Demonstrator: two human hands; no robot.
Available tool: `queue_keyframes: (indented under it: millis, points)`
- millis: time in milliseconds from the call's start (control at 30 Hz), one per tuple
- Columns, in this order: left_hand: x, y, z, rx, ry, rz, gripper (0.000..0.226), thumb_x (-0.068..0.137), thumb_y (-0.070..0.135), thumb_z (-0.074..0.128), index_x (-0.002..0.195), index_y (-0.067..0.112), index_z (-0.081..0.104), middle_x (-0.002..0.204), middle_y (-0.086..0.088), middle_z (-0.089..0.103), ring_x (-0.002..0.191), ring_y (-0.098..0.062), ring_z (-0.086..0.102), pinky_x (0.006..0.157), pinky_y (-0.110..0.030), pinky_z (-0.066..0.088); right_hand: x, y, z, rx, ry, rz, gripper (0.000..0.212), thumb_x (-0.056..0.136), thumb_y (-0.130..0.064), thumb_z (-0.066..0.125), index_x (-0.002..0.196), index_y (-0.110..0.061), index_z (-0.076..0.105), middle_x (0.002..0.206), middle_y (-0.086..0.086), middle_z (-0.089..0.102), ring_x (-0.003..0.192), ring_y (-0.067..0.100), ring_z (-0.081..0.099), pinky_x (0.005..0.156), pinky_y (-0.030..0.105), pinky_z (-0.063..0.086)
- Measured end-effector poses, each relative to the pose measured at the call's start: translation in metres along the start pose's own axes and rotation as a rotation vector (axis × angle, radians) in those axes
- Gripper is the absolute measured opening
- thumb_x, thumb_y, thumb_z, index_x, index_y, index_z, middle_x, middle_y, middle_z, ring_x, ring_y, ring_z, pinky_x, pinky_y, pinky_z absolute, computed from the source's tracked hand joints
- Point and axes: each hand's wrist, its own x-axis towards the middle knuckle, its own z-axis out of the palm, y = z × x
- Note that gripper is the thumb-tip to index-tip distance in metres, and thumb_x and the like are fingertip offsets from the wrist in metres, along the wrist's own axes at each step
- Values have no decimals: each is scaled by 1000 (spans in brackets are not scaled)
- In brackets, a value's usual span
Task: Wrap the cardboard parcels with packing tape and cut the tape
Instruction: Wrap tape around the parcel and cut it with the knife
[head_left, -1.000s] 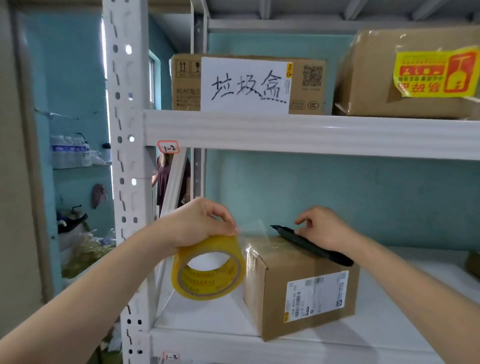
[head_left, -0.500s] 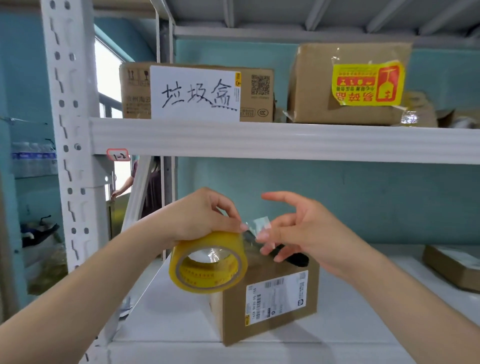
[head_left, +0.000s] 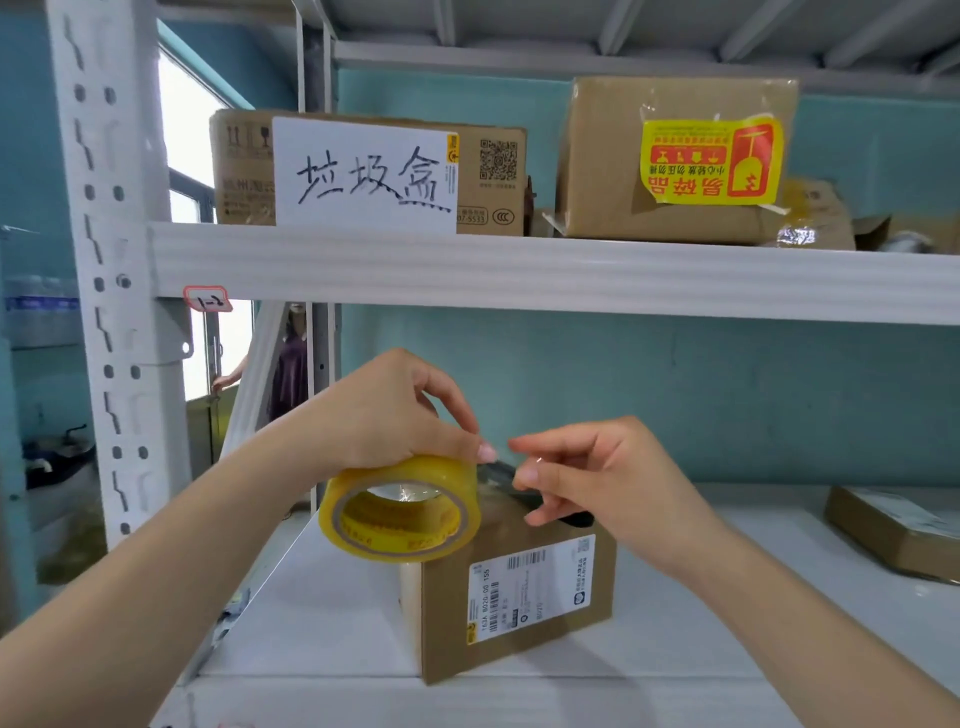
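Nearest: left hand (head_left: 395, 415), grip clamped over the top of the yellow tape roll (head_left: 400, 512), which was held on edge in the air just before the parcel's upper left corner. Next: right hand (head_left: 597, 478), fingertips drawn toward one another at the roll's free end, close to the left thumb; whether that grip had the clear tape pinched could not be told. Behind and below: cardboard parcel (head_left: 519, 597), label forward, standing on the white shelf (head_left: 322, 613). On the parcel's top: black cutter (head_left: 576, 518), partly hidden by the right fingers. Further right: a flat parcel (head_left: 898, 535). Above: labelled boxes (head_left: 670, 161) on the upper shelf. Step judged: freeing the tape end, with no new strip visibly laid on the parcel. Next move would call for a firm pinch on the end, a pull across the parcel's top, pressing down, then the cutter.
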Motion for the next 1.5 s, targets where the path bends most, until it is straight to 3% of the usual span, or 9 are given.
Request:
queue_keyframes:
  millis: [200, 467, 833, 900, 1067, 1200, 1333, 1400, 1500]
  points:
    - [-3, 4, -2, 72, 37, 12, 29, 54, 55, 82, 72, 34, 73, 53, 3, 64, 45, -5, 51, 51, -21, 41, -1, 0, 0, -64, -30, 42, 33, 71, 13, 71, 88, -16, 69, 62, 2, 70, 49, 11, 62, 53, 25, 56]
    - [0, 2, -1, 126, 48, 24, 28, 56, 56, 80, 72, 35, 73, 63, 1, 69, 48, -5, 54, 54, -25, 45, 3, 1, 2, -442, 8, -56, 17, 75, -14, 76, 72, -30, 71, 52, -2, 67, 44, 9, 63, 48, 13, 46]
    - [9, -7, -3, 25, 84, 40, 26, 58, 50, 82, 70, 27, 74, 56, -2, 63, 50, -10, 50, 57, -30, 42, 15, 6, -1, -1085, 46, -508, 23, 90, -26, 51, 76, -10, 61, 76, -1, 56, 62, 17, 52, 59, 30, 43]
    - [9, -9, -4, -9, 74, 51, 28, 58, 49, 83, 70, 25, 74, 55, -1, 62, 50, -10, 50, 57, -29, 42, 16, 12, 0, -991, 47, -509, 24, 89, -26, 54, 73, -9, 61, 71, -1, 57, 61, 14, 53, 58, 26, 43]
    - [2, -20, -16, -123, 113, 74, 35, 50, 49, 84, 72, 23, 75, 69, -10, 71, 58, -16, 60, 58, -30, 49, 17, 13, -21, -84, 98, -56, 38, 83, -39, 45, 86, -10, 71, 82, 7, 73, 79, 16, 68, 62, 26, 56]
    - [3, -24, -20, -255, 154, 127, 37, 49, 47, 84, 73, 20, 75, 73, -11, 72, 60, -15, 63, 56, -23, 51, 20, 15, -27, -188, 37, -63, 41, 79, -44, 64, 114, -22, 61, 107, -2, 70, 102, 10, 64, 80, 23, 54]
    - [11, -13, 2, -371, 100, 219, 25, 53, 32, 89, 67, 18, 74, 63, -7, 70, 57, -11, 60, 54, -20, 49, 26, 21, -12, -335, -267, -18, 85, 62, -19, 85, 136, -27, 44, 134, -5, 56, 124, 8, 51, 104, 31, 41]
    - [14, -12, 14, -487, 112, 261, 19, 53, 29, 81, 65, 16, 72, 60, 3, 69, 55, -5, 61, 53, -15, 50, 26, 22, -14, -256, -246, -9, 70, 63, -6, 83, 126, -16, 55, 122, 4, 65, 114, 17, 61, 100, 35, 46]
    - [20, -15, 24, -588, 151, 256, 24, 64, 26, 65, 82, 11, 70, 72, 6, 72, 69, -4, 66, 67, -14, 54, 20, 19, -35, -296, -84, -48, 54, 50, -23, 88, 101, -19, 69, 103, 1, 73, 100, 17, 67, 88, 35, 54]
